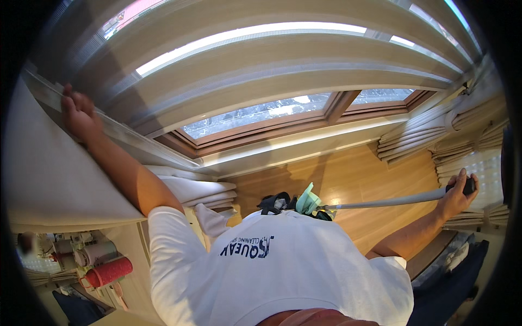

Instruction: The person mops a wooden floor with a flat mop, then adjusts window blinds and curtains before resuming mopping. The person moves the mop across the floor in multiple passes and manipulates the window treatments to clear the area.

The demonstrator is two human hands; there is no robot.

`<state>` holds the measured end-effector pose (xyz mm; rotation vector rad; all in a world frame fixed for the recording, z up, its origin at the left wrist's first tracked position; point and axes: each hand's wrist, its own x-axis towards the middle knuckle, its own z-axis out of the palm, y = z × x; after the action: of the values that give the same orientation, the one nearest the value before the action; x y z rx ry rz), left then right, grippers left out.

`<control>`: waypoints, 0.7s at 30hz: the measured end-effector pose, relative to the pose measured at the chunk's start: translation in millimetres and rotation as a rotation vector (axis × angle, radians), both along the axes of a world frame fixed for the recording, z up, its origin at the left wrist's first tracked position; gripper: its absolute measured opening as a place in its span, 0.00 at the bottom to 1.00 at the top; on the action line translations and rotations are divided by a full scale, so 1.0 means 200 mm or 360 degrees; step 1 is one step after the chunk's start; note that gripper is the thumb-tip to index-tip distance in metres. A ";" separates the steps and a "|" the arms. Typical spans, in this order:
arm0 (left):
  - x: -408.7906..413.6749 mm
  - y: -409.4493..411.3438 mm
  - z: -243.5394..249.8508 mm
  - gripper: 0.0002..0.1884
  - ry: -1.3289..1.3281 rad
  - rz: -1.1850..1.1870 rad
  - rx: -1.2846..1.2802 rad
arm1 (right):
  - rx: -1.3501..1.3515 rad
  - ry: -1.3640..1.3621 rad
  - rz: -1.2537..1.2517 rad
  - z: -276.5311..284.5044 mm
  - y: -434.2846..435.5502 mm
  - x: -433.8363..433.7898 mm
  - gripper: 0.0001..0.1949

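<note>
My left hand is raised at the left, fingers curled, beside the side edge of a striped fabric window blind. A thin pale cord or edge trim runs past it; I cannot tell whether the fingers grip it. A white curtain hangs close to that forearm. Out to the right, my right hand is wrapped around the black end of a long grey pole. The pole slants toward my body, its far end near a pale green cloth and some dark items in front of my shirt.
Behind the blind is a brown-framed window above a pale sill. Gathered curtains hang at the right over a wooden floor. A red bottle and other small items stand at lower left. Dark blue fabric lies at lower right.
</note>
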<state>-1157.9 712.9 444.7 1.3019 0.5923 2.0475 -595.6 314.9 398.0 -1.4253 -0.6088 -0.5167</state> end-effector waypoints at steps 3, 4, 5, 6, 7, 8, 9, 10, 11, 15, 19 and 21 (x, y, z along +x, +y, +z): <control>0.05 -0.02 -0.25 0.21 0.0064 0.0267 -0.0086 | -0.0004 0.0018 -0.0018 0.01 0.03 -0.02 0.16; 0.05 -0.03 -0.32 0.21 0.0120 0.0285 -0.0116 | 0.0022 0.0022 0.0010 0.01 0.03 -0.01 0.16; 0.04 -0.04 -0.40 0.21 0.0177 0.0304 -0.0145 | 0.0048 0.0027 0.0038 0.01 0.04 -0.01 0.16; 0.05 -0.05 -0.47 0.21 0.0192 0.0354 -0.0202 | 0.0003 0.0025 0.0023 0.01 0.04 -0.01 0.15; 0.06 -0.06 -0.56 0.21 0.0203 0.0394 -0.0261 | 0.0006 0.0020 0.0025 0.01 0.04 -0.02 0.15; 0.08 -0.07 -0.64 0.20 0.0214 0.0435 -0.0320 | 0.0008 0.0015 0.0028 0.01 0.05 -0.03 0.15; 0.09 -0.08 -0.71 0.20 0.0244 0.0465 -0.0389 | 0.0010 0.0013 0.0034 0.01 0.05 -0.03 0.15; 0.10 -0.10 -0.76 0.19 0.0275 0.0503 -0.0456 | 0.0003 0.0013 0.0047 0.01 0.05 -0.02 0.14; 0.11 -0.11 -0.81 0.18 0.0306 0.0540 -0.0523 | -0.0005 0.0013 0.0060 0.00 0.05 -0.01 0.14; 0.13 -0.16 -1.06 0.14 0.0302 0.0361 -0.0579 | -0.0028 -0.0008 0.0042 0.00 0.05 -0.01 0.14; 0.10 -0.17 -1.35 0.11 0.0212 0.0382 -0.0714 | -0.0031 0.0005 0.0044 0.01 0.05 -0.03 0.15; 0.08 -0.16 -1.42 0.10 0.0140 0.0309 -0.0721 | -0.0002 0.0055 0.0021 0.02 0.06 -0.06 0.15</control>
<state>-1142.4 680.8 160.2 1.0974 1.1847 1.8592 -607.4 327.9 402.8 -1.4278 -0.5910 -0.4804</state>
